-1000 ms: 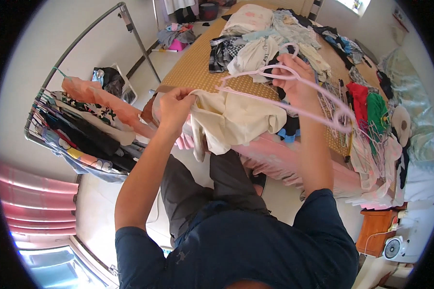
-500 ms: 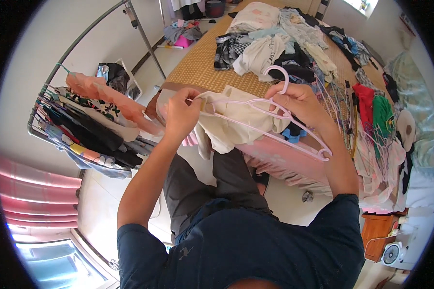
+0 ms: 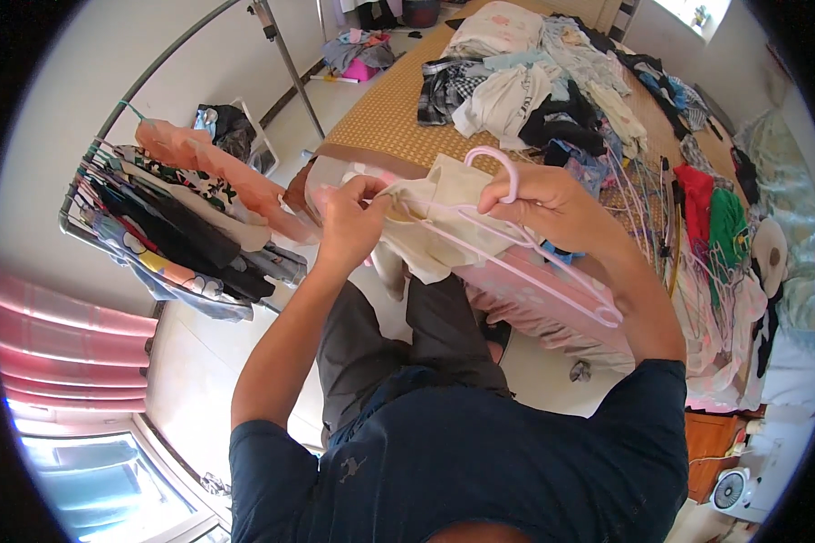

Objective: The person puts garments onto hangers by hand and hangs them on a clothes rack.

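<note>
Home bedroom: bed [image 3: 552,294] with woven tan mat [image 3: 376,113], ruffled pink side cloth [image 3: 525,317], clothes [image 3: 507,100] heaped on top; metal garment rack [image 3: 301,90] loaded with hung clothes [image 3: 181,222]; pink curtain [image 3: 72,348] beside bright window [image 3: 100,480]; white electric fan [image 3: 730,490] near wooden cabinet [image 3: 708,443].

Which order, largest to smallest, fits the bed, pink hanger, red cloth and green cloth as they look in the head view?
1. Bed
2. Pink hanger
3. Red cloth and green cloth: too alike to rank
</note>
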Demonstrator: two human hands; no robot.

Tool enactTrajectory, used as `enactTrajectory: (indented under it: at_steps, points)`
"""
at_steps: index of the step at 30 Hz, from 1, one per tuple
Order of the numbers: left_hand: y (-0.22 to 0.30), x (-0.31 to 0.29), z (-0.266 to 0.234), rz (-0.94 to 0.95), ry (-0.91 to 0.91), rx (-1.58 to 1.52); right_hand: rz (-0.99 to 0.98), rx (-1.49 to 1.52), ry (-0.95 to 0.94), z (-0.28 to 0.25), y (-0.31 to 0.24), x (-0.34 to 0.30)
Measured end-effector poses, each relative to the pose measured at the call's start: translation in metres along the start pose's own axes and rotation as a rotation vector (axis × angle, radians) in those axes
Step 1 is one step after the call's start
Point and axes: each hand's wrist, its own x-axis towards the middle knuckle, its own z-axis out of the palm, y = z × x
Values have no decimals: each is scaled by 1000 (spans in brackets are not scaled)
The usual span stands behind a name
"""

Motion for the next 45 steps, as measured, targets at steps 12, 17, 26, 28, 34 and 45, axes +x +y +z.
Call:
enactTrajectory:
  at_steps: [12,17,26,28,34,45]
  points:
    - [13,-28,-11,68,42,169,-47,174,-153,18,-10,5]
    - [22,-41,-7,-1,-43,-28,49,135,-137,39,2,4]
    - [28,-61,-1,-63,-88,-324,66,72,-126,83,48,20]
    - [24,-60,-5,186,8,-19,108,58,-144,87,52,19]
    - [13,-63,-4,179,-59,-49,-189,-42,60,96,59,24]
    - [-1,-79,-4,2,-204,-133,361,231,-23,59,91,31]
